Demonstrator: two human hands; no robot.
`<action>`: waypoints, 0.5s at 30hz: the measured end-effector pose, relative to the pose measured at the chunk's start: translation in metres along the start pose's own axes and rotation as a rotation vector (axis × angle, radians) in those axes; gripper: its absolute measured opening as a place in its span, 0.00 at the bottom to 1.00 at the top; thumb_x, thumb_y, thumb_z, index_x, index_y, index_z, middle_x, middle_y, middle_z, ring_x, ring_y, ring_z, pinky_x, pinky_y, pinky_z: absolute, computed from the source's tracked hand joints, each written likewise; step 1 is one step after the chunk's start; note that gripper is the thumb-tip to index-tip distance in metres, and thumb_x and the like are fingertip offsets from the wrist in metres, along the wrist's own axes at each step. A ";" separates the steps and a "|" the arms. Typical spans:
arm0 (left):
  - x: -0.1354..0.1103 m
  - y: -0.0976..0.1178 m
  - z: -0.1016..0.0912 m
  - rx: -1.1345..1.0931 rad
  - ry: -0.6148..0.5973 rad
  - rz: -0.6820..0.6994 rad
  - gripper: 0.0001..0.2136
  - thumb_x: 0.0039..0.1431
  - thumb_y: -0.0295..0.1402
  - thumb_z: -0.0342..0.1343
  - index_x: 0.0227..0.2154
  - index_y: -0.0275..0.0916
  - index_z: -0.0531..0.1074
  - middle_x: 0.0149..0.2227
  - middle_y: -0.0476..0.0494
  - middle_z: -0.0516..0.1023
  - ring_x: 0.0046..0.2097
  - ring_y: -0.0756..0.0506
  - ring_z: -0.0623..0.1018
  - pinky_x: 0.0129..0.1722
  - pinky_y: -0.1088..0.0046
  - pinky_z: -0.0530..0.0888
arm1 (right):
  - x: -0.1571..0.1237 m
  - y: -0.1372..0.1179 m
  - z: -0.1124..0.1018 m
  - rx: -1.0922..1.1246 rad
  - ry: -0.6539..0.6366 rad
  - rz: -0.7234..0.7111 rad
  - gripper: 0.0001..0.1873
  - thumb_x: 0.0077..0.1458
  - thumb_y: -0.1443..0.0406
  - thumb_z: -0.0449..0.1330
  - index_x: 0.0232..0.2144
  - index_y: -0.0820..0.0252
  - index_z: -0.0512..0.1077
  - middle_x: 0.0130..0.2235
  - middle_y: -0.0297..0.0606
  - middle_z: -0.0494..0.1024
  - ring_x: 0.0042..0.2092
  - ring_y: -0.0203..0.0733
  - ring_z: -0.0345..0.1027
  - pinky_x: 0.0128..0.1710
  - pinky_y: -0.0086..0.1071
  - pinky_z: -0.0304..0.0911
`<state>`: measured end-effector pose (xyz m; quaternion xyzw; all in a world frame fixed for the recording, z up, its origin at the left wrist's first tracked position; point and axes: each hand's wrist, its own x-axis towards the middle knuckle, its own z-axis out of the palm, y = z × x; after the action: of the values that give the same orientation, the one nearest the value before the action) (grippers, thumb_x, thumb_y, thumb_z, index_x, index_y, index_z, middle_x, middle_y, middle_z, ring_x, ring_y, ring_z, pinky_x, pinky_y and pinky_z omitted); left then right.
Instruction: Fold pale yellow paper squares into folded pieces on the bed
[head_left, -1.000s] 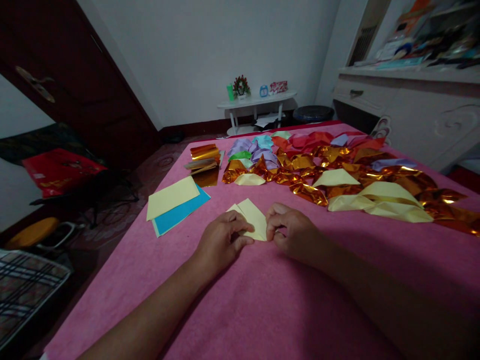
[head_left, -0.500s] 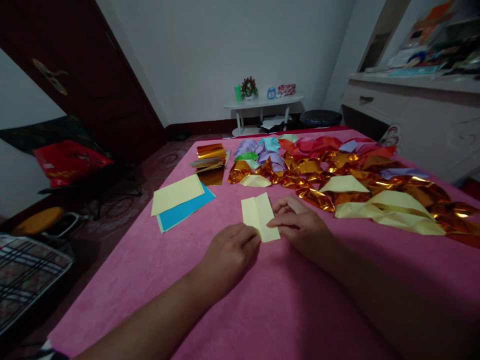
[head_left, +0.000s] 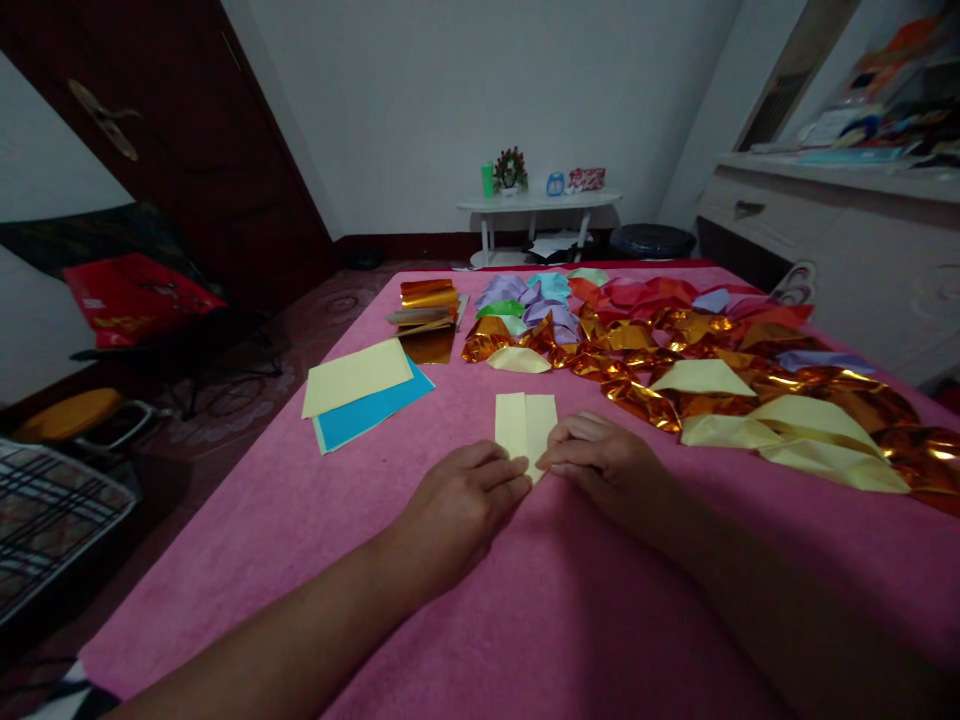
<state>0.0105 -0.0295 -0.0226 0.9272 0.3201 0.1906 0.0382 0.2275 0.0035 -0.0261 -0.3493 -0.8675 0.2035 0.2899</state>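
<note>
A small pale yellow sheet of folded paper (head_left: 517, 418) lies on the pink cloth in front of me, with a lengthwise seam near its middle. My left hand (head_left: 463, 500) rests on its lower left part, fingers together and fingertips pressed to the near edge. At the lower right corner, my right hand (head_left: 611, 460) has its fingers curled and pinched on the paper. The near corners are partly hidden under my fingers. To the left, a larger yellow sheet (head_left: 356, 377) overlaps a blue sheet (head_left: 375, 405).
Stacked gold foil sheets (head_left: 427, 345) lie at the table's far left. Many folded shapes of gold foil (head_left: 637, 395) and coloured paper (head_left: 637, 293) cover the far and right side of the pink tablecloth (head_left: 315, 560). A white side table (head_left: 540, 203) stands against the wall.
The right hand has closed in on the near right corner, and the paper now lies flatter and straighter. My left fingertips have shifted over its near edge. The camera view has turned slightly.
</note>
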 end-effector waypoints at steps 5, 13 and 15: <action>0.000 0.011 0.002 0.078 -0.023 -0.069 0.12 0.65 0.29 0.44 0.41 0.35 0.72 0.42 0.40 0.76 0.42 0.44 0.74 0.41 0.67 0.75 | 0.005 0.001 0.007 0.107 0.036 0.208 0.07 0.53 0.70 0.58 0.28 0.58 0.77 0.31 0.34 0.74 0.36 0.38 0.66 0.38 0.32 0.58; 0.001 0.012 0.002 0.071 -0.050 -0.079 0.10 0.64 0.28 0.44 0.40 0.34 0.71 0.40 0.41 0.75 0.41 0.45 0.74 0.41 0.68 0.75 | 0.011 -0.003 0.014 0.255 0.102 0.519 0.08 0.44 0.70 0.61 0.31 0.58 0.73 0.25 0.29 0.71 0.28 0.34 0.64 0.29 0.28 0.60; 0.000 0.011 0.002 0.061 -0.050 -0.077 0.09 0.64 0.28 0.45 0.40 0.34 0.71 0.40 0.41 0.75 0.42 0.45 0.74 0.41 0.68 0.75 | 0.012 -0.003 0.014 0.275 0.109 0.522 0.08 0.43 0.70 0.61 0.31 0.58 0.73 0.25 0.28 0.71 0.28 0.34 0.64 0.29 0.28 0.60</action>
<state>0.0173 -0.0379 -0.0224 0.9194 0.3601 0.1559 0.0251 0.2098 0.0082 -0.0309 -0.5285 -0.6957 0.3676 0.3187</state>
